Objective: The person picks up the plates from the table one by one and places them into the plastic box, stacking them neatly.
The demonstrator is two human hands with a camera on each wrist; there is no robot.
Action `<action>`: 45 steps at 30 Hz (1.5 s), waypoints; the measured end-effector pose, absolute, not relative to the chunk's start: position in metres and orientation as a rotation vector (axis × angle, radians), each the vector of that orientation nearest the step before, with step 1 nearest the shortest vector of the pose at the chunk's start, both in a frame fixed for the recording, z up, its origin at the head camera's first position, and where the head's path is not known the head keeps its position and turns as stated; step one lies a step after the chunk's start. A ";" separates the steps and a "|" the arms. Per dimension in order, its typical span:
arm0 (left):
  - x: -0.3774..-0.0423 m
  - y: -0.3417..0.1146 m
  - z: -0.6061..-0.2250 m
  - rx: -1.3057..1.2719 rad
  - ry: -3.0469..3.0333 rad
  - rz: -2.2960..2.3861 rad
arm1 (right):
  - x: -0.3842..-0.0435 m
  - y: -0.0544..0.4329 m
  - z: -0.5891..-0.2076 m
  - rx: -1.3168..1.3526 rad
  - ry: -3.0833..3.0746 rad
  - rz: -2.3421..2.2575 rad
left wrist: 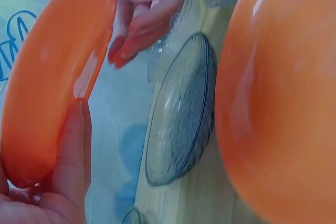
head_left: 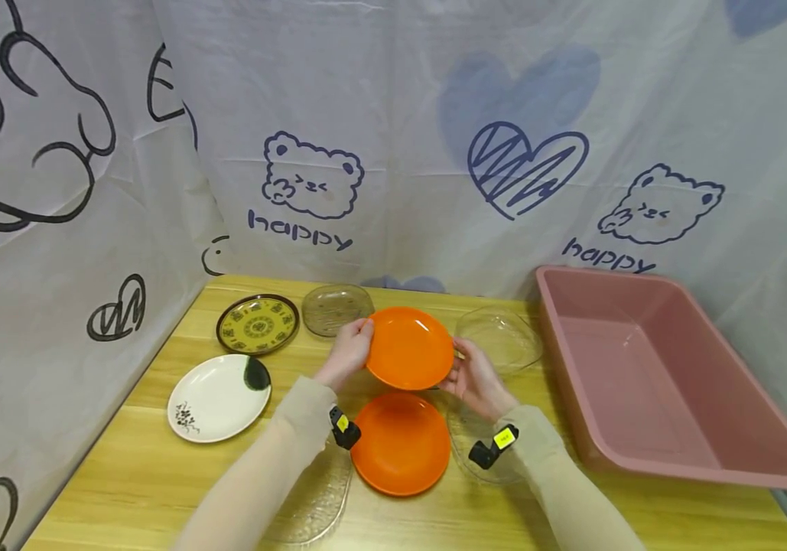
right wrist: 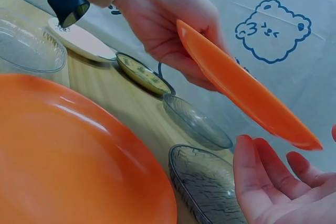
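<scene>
A small orange plate (head_left: 410, 348) is held up off the table, tilted, in the left hand (head_left: 350, 353). That hand pinches its left rim, thumb on one face and fingers on the other, as the left wrist view shows. At the opposite rim, the right hand (head_left: 479, 380) has its fingers loosely extended; the right wrist view shows those fingers (right wrist: 244, 166) just apart from the plate. A second orange plate (head_left: 401, 451) lies on the table below. Near it, a ribbed glass dish (left wrist: 181, 114) is mostly hidden in the head view by the raised plate.
A large pink tub (head_left: 641, 383) stands at the right. On the left lie a white plate (head_left: 217, 402) and a yellow-brown patterned plate (head_left: 258, 324). Clear glass dishes include one at the back (head_left: 336, 310), one beside the tub (head_left: 499, 339) and one at the front (head_left: 313, 501).
</scene>
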State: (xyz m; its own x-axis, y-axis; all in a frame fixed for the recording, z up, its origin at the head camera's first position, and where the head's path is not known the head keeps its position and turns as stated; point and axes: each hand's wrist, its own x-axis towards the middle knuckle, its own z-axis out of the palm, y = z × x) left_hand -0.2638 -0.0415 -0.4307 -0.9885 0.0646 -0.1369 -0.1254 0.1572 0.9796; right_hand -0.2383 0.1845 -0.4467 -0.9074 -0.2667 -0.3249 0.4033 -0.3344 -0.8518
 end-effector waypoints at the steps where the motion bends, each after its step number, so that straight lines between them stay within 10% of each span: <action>1: -0.264 -0.039 -0.431 -0.059 2.279 1.954 | -0.238 0.184 -0.446 0.178 1.502 -2.274; 45: -0.247 0.012 -0.427 -0.022 1.914 2.145 | -0.237 0.196 -0.429 0.409 1.629 -2.413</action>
